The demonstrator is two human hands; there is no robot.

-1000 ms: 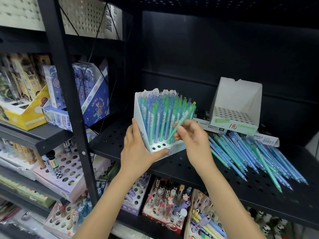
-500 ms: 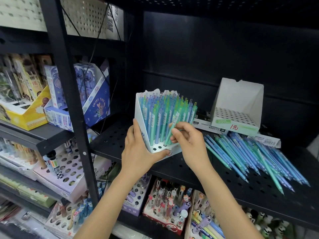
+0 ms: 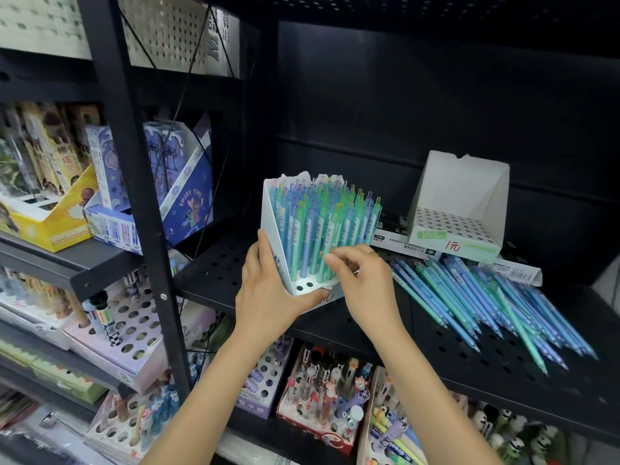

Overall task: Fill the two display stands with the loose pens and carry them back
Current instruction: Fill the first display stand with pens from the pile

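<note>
A white display stand (image 3: 270, 216) full of upright blue and green pens sits at the front of the black perforated shelf (image 3: 436, 347). My left hand (image 3: 268, 290) grips its front left corner. My right hand (image 3: 362, 280) pinches a green pen (image 3: 330, 243) standing in the stand's front right rows. A second white display stand (image 3: 459, 203), empty, with its holes showing, stands at the back right. A pile of loose pens (image 3: 486, 297) lies on the shelf in front of it, to the right of my right hand.
Flat white boxes (image 3: 399, 243) lie under the empty stand. A black upright post (image 3: 134, 196) splits the shelving; left of it stand a blue carton (image 3: 188, 203) and a yellow one (image 3: 50, 226). Stands of novelty pens (image 3: 322, 391) fill the shelf below.
My right hand has lowered the tilted green pen into the stand until it stands upright among the others. My left hand has kept its hold on the stand's corner.
</note>
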